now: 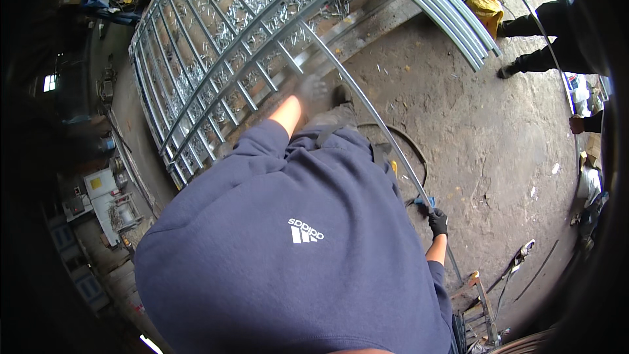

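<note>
My right hand (438,223), in a dark glove, is closed around a long, thin metal bar (385,128). The bar slants from the metal frame (246,59) at the upper left down past my right side. Beside the frame's near edge is my left hand (313,88), in a greyish glove. It is blurred by motion, but its fingers look stretched out and nothing shows in them. The frame has curved long rails and several crossbars. Many small loose metal pieces (262,16) lie under and beyond it.
A bundle of curved metal profiles (436,6) overhangs the table at the top right. On the concrete floor lies a dark hose (419,151). Another person's dark-clothed legs (547,33) and a yellow bag (485,10) are at the right. A rusty metal stand (486,305) is at the lower right.
</note>
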Tool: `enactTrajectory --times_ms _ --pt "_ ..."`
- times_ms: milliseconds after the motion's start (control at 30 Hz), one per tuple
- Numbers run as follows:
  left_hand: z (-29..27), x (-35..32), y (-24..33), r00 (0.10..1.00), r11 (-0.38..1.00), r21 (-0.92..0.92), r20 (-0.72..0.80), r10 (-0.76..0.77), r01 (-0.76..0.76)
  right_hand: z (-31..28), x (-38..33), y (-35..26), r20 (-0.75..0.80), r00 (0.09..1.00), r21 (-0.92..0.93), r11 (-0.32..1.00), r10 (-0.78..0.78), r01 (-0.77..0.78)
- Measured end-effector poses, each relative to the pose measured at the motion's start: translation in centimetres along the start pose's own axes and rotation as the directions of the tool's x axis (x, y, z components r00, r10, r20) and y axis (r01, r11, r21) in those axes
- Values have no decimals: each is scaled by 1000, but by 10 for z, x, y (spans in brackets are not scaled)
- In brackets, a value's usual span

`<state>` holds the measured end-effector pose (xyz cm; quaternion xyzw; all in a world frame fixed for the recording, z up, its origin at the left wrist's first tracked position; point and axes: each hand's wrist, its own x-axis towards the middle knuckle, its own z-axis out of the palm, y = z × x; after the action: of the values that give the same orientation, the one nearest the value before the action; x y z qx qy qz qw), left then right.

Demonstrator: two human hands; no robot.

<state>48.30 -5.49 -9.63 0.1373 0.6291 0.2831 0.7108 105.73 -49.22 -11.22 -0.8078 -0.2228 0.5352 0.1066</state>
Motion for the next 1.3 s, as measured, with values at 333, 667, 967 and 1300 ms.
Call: enactTrajectory --times_ms 333,667,967,1300 --pt "8 -8 -7 994 999 -26 -108 -37 34 35 42 -36 126 978 53 985 -168 163" --pt "-13 3 16 999 997 -75 -50 -21 17 61 35 -76 155 984 3 996 -83 84" --pt "-45 35 76 919 967 43 -305 250 -249 99 53 -131 191 976 68 993 -106 95" --pt "-57 146 208 405 500 699 -318 858 -512 313 114 -529 85 559 560 504 -824 658"
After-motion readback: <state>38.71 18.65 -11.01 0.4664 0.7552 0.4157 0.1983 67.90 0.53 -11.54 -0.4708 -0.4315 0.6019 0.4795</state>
